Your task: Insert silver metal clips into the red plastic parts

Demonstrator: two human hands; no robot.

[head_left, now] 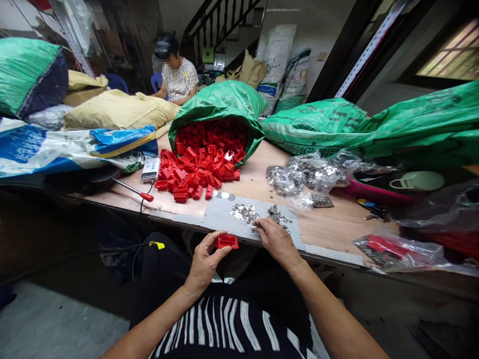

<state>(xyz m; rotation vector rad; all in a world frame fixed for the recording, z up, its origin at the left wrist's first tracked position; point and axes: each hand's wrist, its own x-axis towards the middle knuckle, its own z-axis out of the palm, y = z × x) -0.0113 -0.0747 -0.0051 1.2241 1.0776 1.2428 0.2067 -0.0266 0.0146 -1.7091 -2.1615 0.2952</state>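
My left hand (206, 257) grips a small red plastic housing (227, 242) between thumb and fingers, just in front of the table's edge. The housing's hollow side faces up toward me. Over the grey mat (219, 219), my right hand (275, 239) has its thumb and fingers pinched together at the near side of the metal pieces; what lies between the fingertips is too small to make out. One pile of flat shiny metal parts (244, 213) lies left of that hand. A darker pile of small metal parts (277, 215) sits just beyond it.
Red housings (198, 172) spill from a green sack (224, 99). Bagged metal parts (299, 174) lie right of centre, near a pink basin (368, 192). A red-handled tool (134, 190) and a white device (150, 169) are on the left. Another person (175, 72) sits across the table.
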